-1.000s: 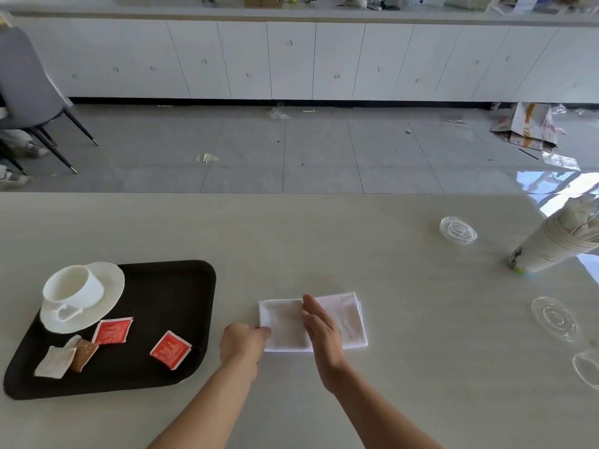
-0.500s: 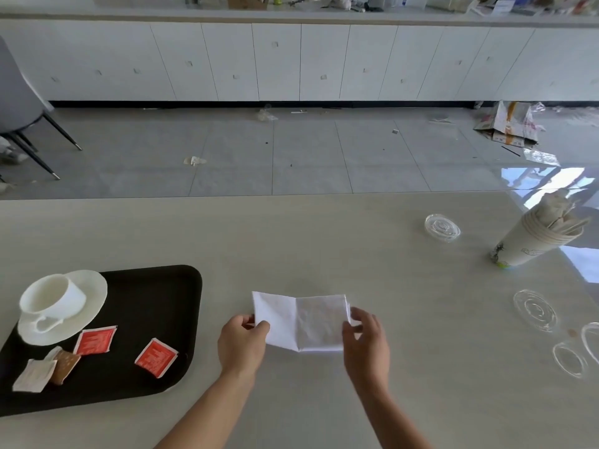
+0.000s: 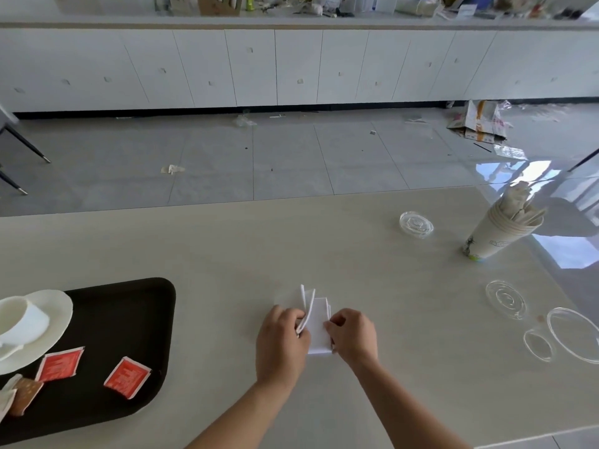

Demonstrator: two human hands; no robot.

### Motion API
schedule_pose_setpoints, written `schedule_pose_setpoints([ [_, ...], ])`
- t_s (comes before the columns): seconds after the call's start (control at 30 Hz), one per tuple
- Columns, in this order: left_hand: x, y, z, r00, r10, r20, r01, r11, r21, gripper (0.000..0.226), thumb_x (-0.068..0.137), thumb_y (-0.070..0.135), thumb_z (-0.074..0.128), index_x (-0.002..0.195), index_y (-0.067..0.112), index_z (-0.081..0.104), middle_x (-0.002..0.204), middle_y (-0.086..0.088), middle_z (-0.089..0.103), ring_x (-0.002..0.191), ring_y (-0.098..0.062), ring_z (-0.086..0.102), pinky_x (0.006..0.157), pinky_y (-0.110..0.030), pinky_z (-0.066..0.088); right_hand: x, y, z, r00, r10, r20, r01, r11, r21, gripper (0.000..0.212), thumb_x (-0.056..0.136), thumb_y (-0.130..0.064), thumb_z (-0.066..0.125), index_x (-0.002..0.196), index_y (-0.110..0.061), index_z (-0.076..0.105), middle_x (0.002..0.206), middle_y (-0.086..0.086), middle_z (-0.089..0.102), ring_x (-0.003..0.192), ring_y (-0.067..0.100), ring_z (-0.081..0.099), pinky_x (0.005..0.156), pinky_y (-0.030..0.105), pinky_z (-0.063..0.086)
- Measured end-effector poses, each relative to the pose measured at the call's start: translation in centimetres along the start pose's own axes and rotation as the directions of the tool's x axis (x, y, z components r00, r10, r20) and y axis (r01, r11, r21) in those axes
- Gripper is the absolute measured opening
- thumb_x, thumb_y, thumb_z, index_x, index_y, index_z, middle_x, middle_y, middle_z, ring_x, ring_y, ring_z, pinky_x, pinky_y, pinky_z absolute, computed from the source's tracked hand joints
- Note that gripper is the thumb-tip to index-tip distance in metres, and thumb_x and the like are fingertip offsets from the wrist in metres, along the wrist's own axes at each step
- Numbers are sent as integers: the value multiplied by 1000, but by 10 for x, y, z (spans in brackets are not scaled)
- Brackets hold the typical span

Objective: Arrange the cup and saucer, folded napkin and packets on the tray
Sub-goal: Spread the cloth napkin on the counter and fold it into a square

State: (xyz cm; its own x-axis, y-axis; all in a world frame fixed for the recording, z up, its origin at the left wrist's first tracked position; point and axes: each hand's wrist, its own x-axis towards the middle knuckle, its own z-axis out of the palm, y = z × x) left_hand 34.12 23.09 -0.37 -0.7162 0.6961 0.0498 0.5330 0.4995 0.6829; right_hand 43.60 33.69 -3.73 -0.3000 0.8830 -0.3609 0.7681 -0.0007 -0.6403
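— What colours do you get there?
— I see a black tray (image 3: pixel 129 319), a white cup (image 3: pixel 19 322) and white saucer (image 3: pixel 55 306), red packets (image 3: pixel 127 377) with white print, one brown packet (image 3: pixel 26 395).
— The napkin (image 3: pixel 317 332)?
— Plain white, I'd say, from here; the table (image 3: pixel 227 254) is pale beige, faintly streaked.

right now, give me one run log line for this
step: folding napkin on table | left hand: pinches napkin | right hand: pinches napkin | tray: holds cup, saucer, packets

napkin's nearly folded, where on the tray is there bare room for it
Bare: the far right of the tray, between the saucer and the right rim, beyond the red packets. Crowded: near left corner, brown and white packets by the saucer.
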Motion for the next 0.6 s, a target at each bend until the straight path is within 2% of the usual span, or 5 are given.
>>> schedule_pose_setpoints([
  [0.23, 2, 4, 34, 983, 133, 123, -152, 976, 156, 7, 80, 13, 67, 74, 9, 66, 78, -8, 57, 75, -27, 56, 62, -36, 44, 3, 3, -4, 998, 5, 65, -13, 993, 119, 11, 67, -8, 59, 65, -1, 66, 58, 13, 69, 59, 34, 68, 54, 46, 56],
  [0.37, -4, -3, 41, 961, 231, 153, -257, 948, 186, 10, 76, 15, 73, 72, 12, 65, 75, -6, 56, 70, -24, 56, 60, -33, 47, 7, 6, -6, 996, -4, 92, -8, 991, 133, 12, 72, -5, 57, 69, 2, 66, 60, 15, 69, 56, 33, 69, 54, 50, 58],
  [0.47, -20, -13, 45, 922, 338, 188, -372, 908, 192, 13, 75, 27, 72, 85, 19, 67, 81, 0, 57, 74, -20, 55, 67, -33, 52, 9, 8, -9, 995, -16, 100, 0, 987, 158, 17, 80, -5, 54, 71, -1, 67, 58, 10, 70, 48, 23, 68, 53, 48, 59],
  [0.53, -30, -21, 47, 888, 384, 254, -440, 870, 224, 30, 74, 41, 68, 96, 21, 65, 88, 3, 60, 82, -18, 57, 73, -32, 52, 9, 7, -11, 994, -16, 110, -8, 977, 213, 17, 89, -12, 53, 81, -6, 67, 60, 8, 71, 47, 21, 68, 53, 47, 60],
  [0.6, -34, -29, 48, 862, 429, 269, -495, 826, 269, 38, 70, 42, 74, 99, 19, 67, 89, 3, 63, 84, -18, 60, 74, -33, 53, 9, 5, -13, 989, -18, 146, -21, 964, 263, 15, 93, -27, 56, 102, -17, 63, 65, 9, 73, 49, 23, 70, 55, 44, 61],
])
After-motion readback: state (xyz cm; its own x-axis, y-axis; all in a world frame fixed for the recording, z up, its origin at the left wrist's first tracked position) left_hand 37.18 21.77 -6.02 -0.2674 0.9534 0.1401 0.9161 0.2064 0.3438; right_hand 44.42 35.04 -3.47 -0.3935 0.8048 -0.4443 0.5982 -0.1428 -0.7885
